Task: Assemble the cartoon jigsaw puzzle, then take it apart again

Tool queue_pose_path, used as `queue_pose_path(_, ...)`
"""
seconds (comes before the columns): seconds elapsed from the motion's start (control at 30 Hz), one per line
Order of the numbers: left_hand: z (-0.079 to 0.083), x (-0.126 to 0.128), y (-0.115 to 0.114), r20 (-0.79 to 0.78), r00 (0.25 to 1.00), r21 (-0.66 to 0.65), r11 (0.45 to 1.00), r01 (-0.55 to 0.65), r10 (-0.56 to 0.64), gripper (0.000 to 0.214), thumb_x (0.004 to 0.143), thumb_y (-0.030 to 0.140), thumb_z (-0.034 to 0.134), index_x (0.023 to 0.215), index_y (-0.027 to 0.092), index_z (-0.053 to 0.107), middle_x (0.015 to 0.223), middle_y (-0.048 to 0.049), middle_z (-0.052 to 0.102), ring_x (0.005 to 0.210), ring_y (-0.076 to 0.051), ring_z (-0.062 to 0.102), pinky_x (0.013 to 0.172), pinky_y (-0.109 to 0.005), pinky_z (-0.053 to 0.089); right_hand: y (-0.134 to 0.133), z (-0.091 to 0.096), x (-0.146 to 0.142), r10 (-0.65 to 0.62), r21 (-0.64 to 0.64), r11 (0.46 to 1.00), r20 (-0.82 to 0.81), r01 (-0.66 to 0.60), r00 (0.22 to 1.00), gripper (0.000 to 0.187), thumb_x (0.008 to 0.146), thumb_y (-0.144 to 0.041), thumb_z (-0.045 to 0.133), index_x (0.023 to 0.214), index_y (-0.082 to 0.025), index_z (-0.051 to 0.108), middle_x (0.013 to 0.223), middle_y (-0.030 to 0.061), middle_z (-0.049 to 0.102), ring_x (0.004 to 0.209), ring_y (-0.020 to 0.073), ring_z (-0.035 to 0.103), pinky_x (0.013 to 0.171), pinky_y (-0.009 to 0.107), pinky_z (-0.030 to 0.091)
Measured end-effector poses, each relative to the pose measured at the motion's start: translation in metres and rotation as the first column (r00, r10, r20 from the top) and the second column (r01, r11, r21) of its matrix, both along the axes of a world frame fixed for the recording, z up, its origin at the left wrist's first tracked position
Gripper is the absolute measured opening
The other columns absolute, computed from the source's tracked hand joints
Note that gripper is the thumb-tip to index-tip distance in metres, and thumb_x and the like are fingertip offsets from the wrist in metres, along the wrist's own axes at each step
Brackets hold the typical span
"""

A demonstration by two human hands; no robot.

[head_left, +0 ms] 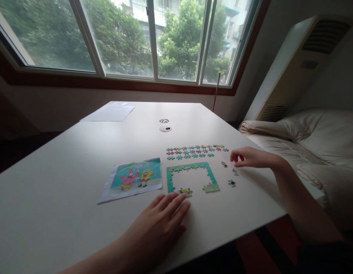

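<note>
My left hand lies flat with fingers stretched, its fingertips at the lower-left edge of a partly joined jigsaw puzzle border. A yellow-and-purple section of that border shows just beyond the fingertips. Out to the right, my right hand hovers with bent fingers and the thumb apart, holding nothing I can see. Close below its fingers is a loose puzzle piece, with another piece to the left and a dark-patterned piece nearer me. The border has a gap along its bottom side.
Rows of loose puzzle pieces lie beyond the border. Left of it is a printed cartoon picture sheet. Two small round items and white paper lie farther back on the white table. A cream sofa stands at right.
</note>
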State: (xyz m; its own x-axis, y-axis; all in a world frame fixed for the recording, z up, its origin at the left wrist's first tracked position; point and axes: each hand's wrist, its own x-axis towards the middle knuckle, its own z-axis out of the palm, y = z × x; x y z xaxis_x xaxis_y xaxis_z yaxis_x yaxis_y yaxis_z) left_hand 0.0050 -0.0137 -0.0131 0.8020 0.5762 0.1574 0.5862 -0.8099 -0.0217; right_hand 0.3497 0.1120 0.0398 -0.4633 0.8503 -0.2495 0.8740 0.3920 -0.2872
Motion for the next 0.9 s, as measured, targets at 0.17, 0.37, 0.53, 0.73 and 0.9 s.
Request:
queue_pose_path(0.17,0.004,0.001,0.001,0.023,0.998,-0.008,0.998,0.055,-0.055,0.031,0.085,0.011,0.047,0.116,0.013,0.050,0.122,-0.0123,0.054,0.107,-0.028,0.052,0.086,-0.044,0.046,0.001,-0.004,0.003,-0.032,-0.148,0.988,0.041,0.038,0.999,0.034,0.064,-0.043,0.063,0.088,-0.018,0.060,0.077,0.0031,0.061,0.072,0.0183,0.057,0.061,0.025,0.041)
queue_pose_path(0.37,0.005,0.001,0.001,0.048,0.998,-0.016,0.999,0.051,-0.050,0.030,0.085,0.010,0.045,0.114,0.014,0.051,0.124,-0.0125,0.053,0.105,-0.028,0.053,0.085,-0.043,0.046,-0.002,-0.004,-0.005,-0.017,-0.217,0.976,0.006,0.018,1.000,0.036,0.062,-0.039,0.065,0.090,-0.017,0.057,0.075,0.0019,0.059,0.070,0.0165,0.056,0.060,0.024,0.041)
queue_pose_path(0.53,0.003,0.001,0.000,0.081,0.996,-0.024,0.999,0.033,-0.031,0.029,0.085,0.011,0.045,0.113,0.016,0.052,0.124,-0.0104,0.053,0.104,-0.027,0.053,0.085,-0.044,0.045,-0.001,-0.006,-0.006,0.007,-0.216,0.976,0.015,-0.004,1.000,0.027,0.064,-0.036,0.063,0.081,-0.016,0.057,0.073,0.0021,0.058,0.068,0.0154,0.053,0.059,0.024,0.040)
queue_pose_path(0.73,0.003,0.002,0.000,0.082,0.996,-0.044,0.998,0.050,-0.046,0.029,0.086,0.012,0.045,0.114,0.015,0.051,0.126,-0.0096,0.052,0.111,-0.026,0.049,0.089,-0.042,0.043,-0.006,0.000,-0.008,0.056,-0.172,0.983,-0.045,-0.063,0.997,0.021,0.067,-0.035,0.063,0.073,-0.017,0.053,0.068,-0.0003,0.055,0.062,0.0125,0.048,0.055,0.023,0.036)
queue_pose_path(0.9,0.003,0.003,0.000,0.074,0.997,-0.058,0.998,0.035,-0.031,0.030,0.086,0.012,0.044,0.115,0.016,0.050,0.127,-0.0097,0.051,0.112,-0.026,0.048,0.091,-0.042,0.042,-0.019,0.011,-0.036,0.152,-0.028,0.985,-0.292,-0.167,0.944,0.023,0.074,-0.039,0.059,0.077,-0.017,0.055,0.072,0.0008,0.057,0.065,0.0118,0.049,0.059,0.023,0.039)
